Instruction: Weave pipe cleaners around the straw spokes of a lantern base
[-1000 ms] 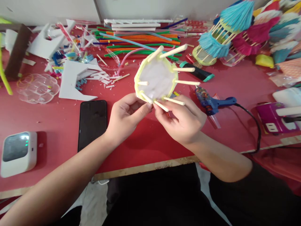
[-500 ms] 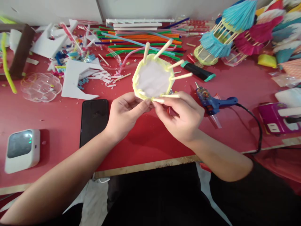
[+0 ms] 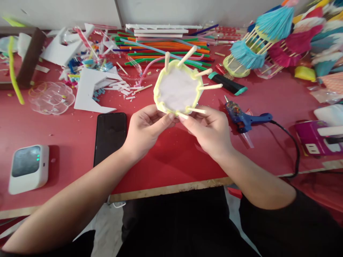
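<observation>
Between both hands, above the table, is a round white disc with a pale yellow clay-like rim. Several short wooden sticks stand out from that rim. My left hand is closed on its lower left edge, thumb on top. My right hand grips the lower right edge, its thumb beside a stick at the bottom. The fingers under the disc are partly hidden. Right of my right hand lies a blue glue gun with a cord. A black phone lies left of my left hand.
Colourful pipe cleaners lie along the back. White foam cut-offs and scraps cover the back left. A black-green utility knife lies behind the glue gun. Finished-looking turquoise paper lantern shapes, a purple box and a white device stand around.
My right thumb and fingers have shifted from the lower right stick to the disc's bottom edge. The disc remains held in both hands, slightly more to the right in view.
</observation>
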`<state>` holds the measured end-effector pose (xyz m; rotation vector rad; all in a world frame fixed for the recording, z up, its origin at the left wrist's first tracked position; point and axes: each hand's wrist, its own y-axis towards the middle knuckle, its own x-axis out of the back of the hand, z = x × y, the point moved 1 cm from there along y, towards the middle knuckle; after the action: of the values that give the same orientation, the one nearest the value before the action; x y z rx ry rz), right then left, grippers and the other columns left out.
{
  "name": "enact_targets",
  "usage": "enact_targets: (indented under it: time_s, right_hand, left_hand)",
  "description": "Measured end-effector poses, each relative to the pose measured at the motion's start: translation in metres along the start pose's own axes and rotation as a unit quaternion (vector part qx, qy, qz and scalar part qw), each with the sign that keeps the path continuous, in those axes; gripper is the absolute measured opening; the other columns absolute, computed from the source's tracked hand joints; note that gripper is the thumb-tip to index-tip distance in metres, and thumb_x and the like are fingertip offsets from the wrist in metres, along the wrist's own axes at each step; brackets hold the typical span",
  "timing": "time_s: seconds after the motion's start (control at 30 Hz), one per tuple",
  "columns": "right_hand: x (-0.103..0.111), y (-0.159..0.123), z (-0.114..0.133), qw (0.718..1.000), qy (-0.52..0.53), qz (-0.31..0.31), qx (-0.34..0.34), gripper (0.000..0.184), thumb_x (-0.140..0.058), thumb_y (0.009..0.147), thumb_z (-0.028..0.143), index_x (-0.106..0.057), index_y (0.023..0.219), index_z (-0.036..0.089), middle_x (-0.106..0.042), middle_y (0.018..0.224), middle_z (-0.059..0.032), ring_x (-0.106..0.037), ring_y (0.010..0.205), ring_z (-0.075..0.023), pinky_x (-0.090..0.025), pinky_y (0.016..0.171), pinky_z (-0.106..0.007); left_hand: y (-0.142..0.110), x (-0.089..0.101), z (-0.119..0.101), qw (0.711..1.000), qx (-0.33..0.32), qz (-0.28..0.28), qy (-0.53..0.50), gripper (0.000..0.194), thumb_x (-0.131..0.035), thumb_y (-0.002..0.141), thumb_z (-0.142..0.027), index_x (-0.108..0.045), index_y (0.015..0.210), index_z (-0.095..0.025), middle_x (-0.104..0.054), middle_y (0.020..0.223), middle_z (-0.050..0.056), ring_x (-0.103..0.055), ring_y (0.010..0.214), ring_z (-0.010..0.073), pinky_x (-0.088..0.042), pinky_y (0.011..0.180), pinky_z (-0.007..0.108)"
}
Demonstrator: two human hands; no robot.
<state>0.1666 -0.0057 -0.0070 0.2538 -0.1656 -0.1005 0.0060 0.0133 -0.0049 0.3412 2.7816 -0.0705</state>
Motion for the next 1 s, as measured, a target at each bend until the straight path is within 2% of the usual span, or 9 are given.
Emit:
enact_targets:
  time_s: [0.1,0.27,0.4,0.53,0.63,0.83,0.93,1.0]
  right_hand:
    - [0.0,0.002,-0.006,0.996,0.086,0.025,-0.024,0.025,-0.076,0.082,0.042,-0.065,0.076,0.02,-0.056,0.06,0.0069,-0.044,0.047,-0.0052,-0.037,0.043,-0.021]
    - [0.002,0.004,-0.011,0.988,0.129,0.058,-0.064,0.028,-0.076,0.083,0.04,-0.059,0.072,0.02,-0.046,0.056,0.0094,-0.038,0.042,-0.0036,-0.027,0.038,-0.02]
    - [0.003,0.004,-0.008,0.983,0.152,0.066,-0.081,0.029,-0.078,0.082,0.04,-0.061,0.069,0.02,-0.048,0.053,0.0086,-0.039,0.043,-0.004,-0.028,0.038,-0.021]
    - [0.005,0.004,-0.001,0.972,0.182,0.068,-0.13,0.023,-0.08,0.08,0.037,-0.068,0.072,0.02,-0.053,0.054,0.007,-0.044,0.045,-0.0046,-0.033,0.041,-0.021]
    - [0.007,0.005,0.003,0.965,0.2,0.053,-0.163,0.019,-0.082,0.077,0.032,-0.068,0.07,0.02,-0.055,0.052,0.0067,-0.046,0.044,-0.0046,-0.035,0.042,-0.021]
    - [0.005,0.009,0.004,0.961,0.219,0.043,-0.161,0.02,-0.079,0.073,0.028,-0.063,0.062,0.02,-0.055,0.049,0.0069,-0.044,0.041,-0.0041,-0.032,0.04,-0.021]
    - [0.006,0.012,0.003,0.963,0.225,0.0,-0.15,0.019,-0.076,0.073,0.027,-0.062,0.063,0.021,-0.054,0.051,0.0077,-0.042,0.041,-0.0034,-0.029,0.039,-0.021]
    - [0.009,0.014,0.001,0.963,0.228,-0.04,-0.135,0.022,-0.076,0.073,0.028,-0.057,0.062,0.021,-0.053,0.053,0.0079,-0.041,0.042,-0.003,-0.029,0.04,-0.021]
  left_hand:
    - [-0.001,-0.001,-0.002,1.0,0.01,0.006,-0.003,0.02,-0.088,0.075,-0.032,-0.079,0.087,-0.019,-0.08,0.086,0.004,-0.077,0.078,0.0155,-0.064,0.079,0.027]
    - [-0.001,-0.001,-0.003,1.0,0.014,0.015,0.003,0.023,-0.09,0.072,-0.035,-0.079,0.086,-0.019,-0.08,0.081,0.003,-0.076,0.073,0.0158,-0.064,0.075,0.028]
    - [-0.001,0.0,-0.004,1.0,0.019,0.023,-0.002,0.02,-0.088,0.074,-0.034,-0.079,0.083,-0.019,-0.078,0.077,0.002,-0.074,0.068,0.0136,-0.063,0.072,0.026]
    - [-0.002,0.002,-0.006,0.999,0.033,-0.003,0.003,0.019,-0.088,0.073,-0.031,-0.079,0.084,-0.019,-0.079,0.079,0.002,-0.073,0.07,0.0121,-0.061,0.071,0.023]
    - [-0.002,0.003,-0.006,0.999,0.043,-0.005,0.0,0.016,-0.087,0.074,-0.029,-0.079,0.083,-0.019,-0.078,0.078,0.001,-0.073,0.07,0.0113,-0.059,0.07,0.02]
    - [-0.002,0.0,-0.006,0.998,0.057,0.003,-0.004,0.015,-0.086,0.075,-0.028,-0.077,0.083,-0.017,-0.077,0.077,0.001,-0.073,0.071,0.0106,-0.058,0.069,0.018]
    - [-0.001,0.0,-0.008,0.998,0.056,-0.039,-0.013,0.03,-0.088,0.072,-0.025,-0.074,0.098,-0.021,-0.078,0.082,0.0,-0.074,0.076,0.0121,-0.06,0.07,0.02]
    - [0.0,0.002,-0.009,0.995,0.049,-0.082,-0.017,0.036,-0.089,0.07,-0.022,-0.072,0.102,-0.022,-0.077,0.087,-0.001,-0.074,0.08,0.0129,-0.061,0.071,0.022]
